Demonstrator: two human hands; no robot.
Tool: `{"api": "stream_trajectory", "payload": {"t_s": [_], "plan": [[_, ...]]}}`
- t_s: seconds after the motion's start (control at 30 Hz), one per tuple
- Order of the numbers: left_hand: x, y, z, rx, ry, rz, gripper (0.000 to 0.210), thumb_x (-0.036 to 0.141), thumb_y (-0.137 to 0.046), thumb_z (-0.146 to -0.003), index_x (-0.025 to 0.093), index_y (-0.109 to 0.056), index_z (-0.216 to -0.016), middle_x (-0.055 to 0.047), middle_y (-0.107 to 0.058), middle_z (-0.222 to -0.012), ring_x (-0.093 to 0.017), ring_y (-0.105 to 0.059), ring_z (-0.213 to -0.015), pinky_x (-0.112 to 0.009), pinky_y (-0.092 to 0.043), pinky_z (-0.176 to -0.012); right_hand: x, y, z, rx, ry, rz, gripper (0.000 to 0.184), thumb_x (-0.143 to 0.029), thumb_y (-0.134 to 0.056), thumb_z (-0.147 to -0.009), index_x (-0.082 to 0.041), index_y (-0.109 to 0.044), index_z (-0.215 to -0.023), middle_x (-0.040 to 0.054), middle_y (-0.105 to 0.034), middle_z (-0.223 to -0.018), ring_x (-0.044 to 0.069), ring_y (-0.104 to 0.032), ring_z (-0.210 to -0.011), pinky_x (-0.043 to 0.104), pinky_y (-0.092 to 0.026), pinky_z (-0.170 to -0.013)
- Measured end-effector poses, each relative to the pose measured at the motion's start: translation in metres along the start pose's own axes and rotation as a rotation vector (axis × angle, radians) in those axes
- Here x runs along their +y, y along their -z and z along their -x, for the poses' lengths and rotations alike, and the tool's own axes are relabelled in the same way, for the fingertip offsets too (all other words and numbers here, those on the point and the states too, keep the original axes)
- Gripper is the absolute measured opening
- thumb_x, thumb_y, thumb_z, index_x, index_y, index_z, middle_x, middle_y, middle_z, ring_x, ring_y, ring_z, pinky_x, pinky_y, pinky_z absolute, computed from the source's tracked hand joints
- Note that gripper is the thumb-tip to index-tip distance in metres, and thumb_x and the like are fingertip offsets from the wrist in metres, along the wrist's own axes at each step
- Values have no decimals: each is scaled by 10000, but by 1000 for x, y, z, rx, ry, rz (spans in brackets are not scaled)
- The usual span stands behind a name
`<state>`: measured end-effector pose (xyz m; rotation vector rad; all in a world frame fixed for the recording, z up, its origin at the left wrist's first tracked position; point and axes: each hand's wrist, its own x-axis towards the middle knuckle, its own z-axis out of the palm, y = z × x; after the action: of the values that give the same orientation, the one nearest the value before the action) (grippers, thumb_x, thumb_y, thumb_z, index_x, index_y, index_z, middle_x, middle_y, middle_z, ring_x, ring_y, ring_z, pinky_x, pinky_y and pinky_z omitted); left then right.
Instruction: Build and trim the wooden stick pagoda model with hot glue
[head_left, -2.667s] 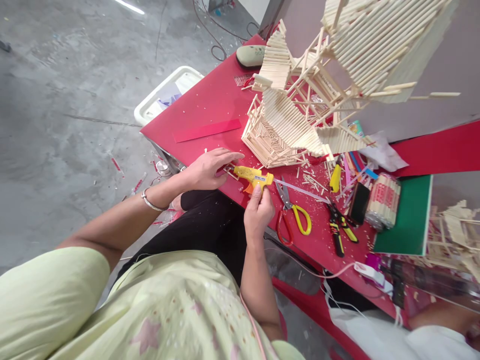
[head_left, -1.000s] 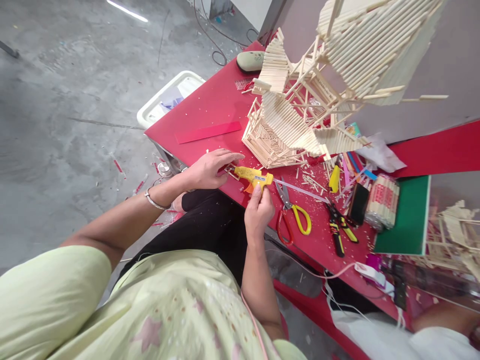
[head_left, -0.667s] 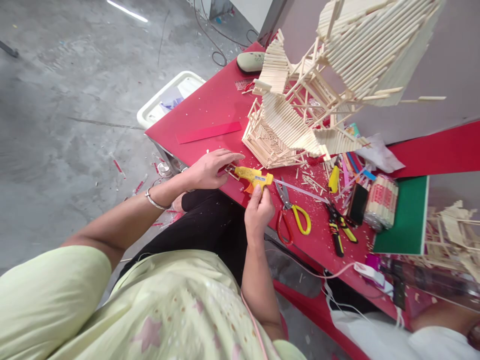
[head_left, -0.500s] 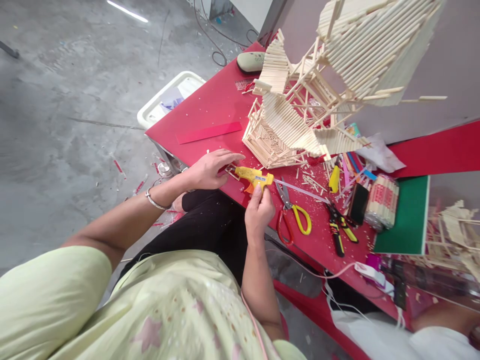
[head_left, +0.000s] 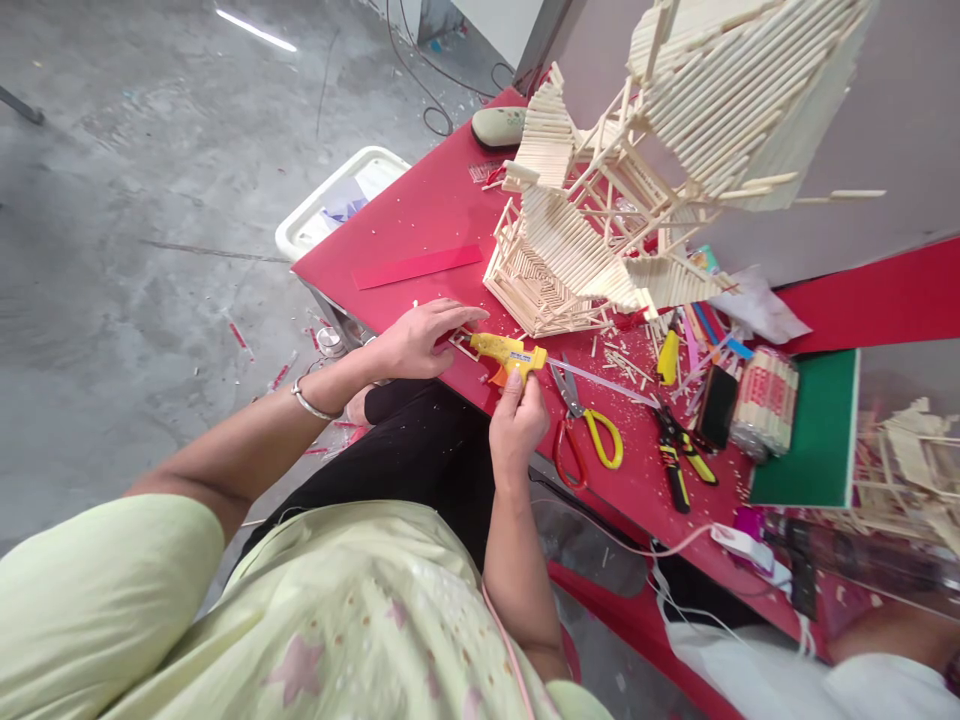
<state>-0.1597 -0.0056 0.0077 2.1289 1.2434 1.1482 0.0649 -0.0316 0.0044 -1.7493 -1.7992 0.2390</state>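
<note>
My right hand is closed around the handle of a yellow hot glue gun, thumb on its rear. A clear glue stick sticks out of the gun's back end toward the right. My left hand is at the nozzle end, its fingers curved over a small wooden stick piece at the table's edge; the fingers partly hide that piece and the nozzle tip. Just beyond stands a large model built of wooden sticks, with ribbed, sloping roofs.
Scissors and pliers lie to the right on the red table, among stick scraps. Farther right are a bundle of sticks, a dark phone and a green board. Another person's arm shows at lower right.
</note>
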Motion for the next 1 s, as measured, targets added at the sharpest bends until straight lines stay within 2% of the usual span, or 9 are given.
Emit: {"api": "stream_trajectory", "payload": {"t_s": [0.37,0.5,0.57,0.67,0.77,0.83,0.9,1.0], "plan": [[-4,-2,1,4,6,-18,783,49,-550,-692,183,-577,-1463,-114,-737,-1264,-265,-680,-1164,-419,-559,-1014,1,-1,-1,-2,3,-4,731,-635,-286,-1093,-90,-739,-1276,212,-805,-1107,300,-776,-949,341,-518,-763],[-5,-3,0,56,-22,-3,732,58,-559,-707,167,-612,-1429,-121,-743,-1258,-265,-685,-1174,-420,-569,-1022,2,-2,-1,-2,5,-1,744,-640,-278,-1094,-84,-732,-1290,216,-800,-1138,297,-776,-966,333,-514,-775],[-2,-3,2,132,-28,22,627,76,-564,-736,166,-673,-1347,-127,-742,-1264,-261,-695,-1184,-417,-574,-1034,3,-3,-1,3,0,-13,744,-642,-281,-1092,-83,-728,-1294,221,-798,-1146,303,-775,-974,339,-518,-785],[5,-2,11,331,-5,40,404,118,-579,-816,192,-752,-1174,-112,-757,-1234,-243,-719,-1159,-398,-582,-1032,2,-3,0,7,-19,-63,727,-629,-286,-1094,-85,-722,-1300,227,-794,-1154,314,-773,-988,355,-524,-800],[9,5,24,568,72,-21,261,156,-580,-898,212,-777,-1059,-81,-770,-1122,-210,-736,-1062,-354,-598,-958,2,-1,1,10,-51,-127,709,-626,-305,-1091,-86,-721,-1291,230,-795,-1145,320,-773,-976,367,-527,-806],[6,11,32,667,160,-92,258,159,-575,-916,209,-782,-1060,-71,-753,-1091,-178,-725,-975,-302,-595,-865,3,0,1,13,-63,-182,698,-630,-320,-1085,-95,-727,-1270,222,-798,-1118,320,-771,-967,372,-529,-810],[0,19,36,649,263,-167,277,159,-588,-905,202,-781,-1098,-68,-730,-1104,-148,-698,-883,-259,-570,-768,5,1,0,11,-76,-249,684,-640,-334,-1077,-111,-730,-1255,202,-804,-1062,311,-769,-934,368,-530,-797],[-10,31,34,461,317,-269,294,173,-603,-894,197,-776,-1130,-77,-705,-1142,-136,-660,-808,-267,-545,-744,9,1,-1,-7,-113,-346,660,-663,-362,-1060,-142,-730,-1233,157,-799,-952,282,-756,-832,349,-524,-740]]}}
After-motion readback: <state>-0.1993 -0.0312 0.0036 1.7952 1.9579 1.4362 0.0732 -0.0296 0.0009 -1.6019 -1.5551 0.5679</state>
